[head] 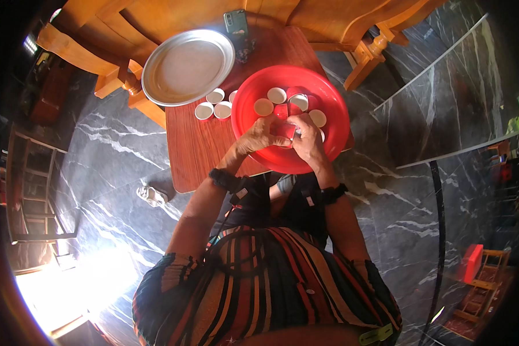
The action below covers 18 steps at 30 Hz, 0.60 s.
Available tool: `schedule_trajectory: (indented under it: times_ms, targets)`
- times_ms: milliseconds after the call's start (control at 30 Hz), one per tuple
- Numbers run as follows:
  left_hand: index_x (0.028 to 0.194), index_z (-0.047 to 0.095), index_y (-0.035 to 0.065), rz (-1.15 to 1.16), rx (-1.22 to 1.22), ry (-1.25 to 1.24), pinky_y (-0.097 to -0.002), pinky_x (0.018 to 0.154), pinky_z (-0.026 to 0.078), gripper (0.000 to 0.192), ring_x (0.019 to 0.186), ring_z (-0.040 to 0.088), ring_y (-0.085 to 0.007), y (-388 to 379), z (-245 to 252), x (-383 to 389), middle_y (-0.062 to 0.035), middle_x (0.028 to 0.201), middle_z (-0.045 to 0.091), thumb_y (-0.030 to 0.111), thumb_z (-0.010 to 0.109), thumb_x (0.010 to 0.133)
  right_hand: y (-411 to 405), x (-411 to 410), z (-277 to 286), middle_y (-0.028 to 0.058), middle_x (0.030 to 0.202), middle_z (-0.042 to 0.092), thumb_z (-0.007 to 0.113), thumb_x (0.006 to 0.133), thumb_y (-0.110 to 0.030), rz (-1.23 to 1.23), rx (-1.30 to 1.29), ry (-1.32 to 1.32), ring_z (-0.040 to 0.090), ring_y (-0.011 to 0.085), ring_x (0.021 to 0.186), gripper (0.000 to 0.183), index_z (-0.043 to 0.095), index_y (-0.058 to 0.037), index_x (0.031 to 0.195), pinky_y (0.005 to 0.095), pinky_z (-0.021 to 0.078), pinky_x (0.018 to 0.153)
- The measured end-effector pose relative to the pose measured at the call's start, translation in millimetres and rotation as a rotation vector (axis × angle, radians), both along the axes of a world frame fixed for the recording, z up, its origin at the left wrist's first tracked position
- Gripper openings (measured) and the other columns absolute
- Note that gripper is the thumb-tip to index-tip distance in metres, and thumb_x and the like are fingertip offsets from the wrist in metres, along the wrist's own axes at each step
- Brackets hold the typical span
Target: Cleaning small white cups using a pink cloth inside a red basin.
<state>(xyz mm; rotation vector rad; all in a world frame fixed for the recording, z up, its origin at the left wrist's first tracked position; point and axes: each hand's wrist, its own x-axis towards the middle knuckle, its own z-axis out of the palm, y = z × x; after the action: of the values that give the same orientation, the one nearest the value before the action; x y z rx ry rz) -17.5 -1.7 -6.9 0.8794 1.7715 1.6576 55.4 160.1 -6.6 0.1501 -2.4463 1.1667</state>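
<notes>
A red plastic basin (246, 134) rests on a reddish-brown wooden table (194, 160). Inside it lie several red paper cups with white insides, among them an upright one (277, 95). My left hand (261, 132) and my right hand (307, 137) meet over the basin's near part, both on one red cup (284, 129); a pale bit shows by my right fingers, too small to name. More red cups (204, 111) stand mouth up on the table, left of the basin. A large round metal tray (188, 65) sits at the table's far left, overhanging its edge.
A phone (235, 22) lies at the table's far edge, beside a carved wooden bench (320, 21). A shoe (151, 196) is on the marbled tile floor at the left. Wooden chair frames stand at the left and lower right, one with a red object (472, 263).
</notes>
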Motion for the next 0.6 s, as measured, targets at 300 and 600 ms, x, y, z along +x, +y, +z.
schedule_trajectory:
  times_ms: [300,600]
  targets:
    - [0.114,0.051,-0.0018,0.015,0.012,0.061,-0.0328,0.084,0.047,0.054,0.096,0.059,-0.0179,3,-7,0,-0.0104,0.101,0.062,0.025,0.077,0.075,0,4,-5,0.0145,0.092,0.056,0.060,0.069,0.001,-0.161,0.118,0.092,0.058,0.0331,0.086,0.029,0.054,-0.0058,0.097,0.0407,0.0477,0.070]
    - [0.102,0.058,-0.0008,-0.026,0.093,-0.170,-0.0268,0.061,0.047,0.046,0.071,0.059,-0.0131,0,1,4,-0.0071,0.080,0.060,0.041,0.066,0.083,-9,15,10,0.0137,0.096,0.055,0.057,0.066,0.004,-0.106,0.312,0.352,0.057,0.0327,0.090,0.039,0.054,-0.0044,0.104,0.0409,0.0480,0.075]
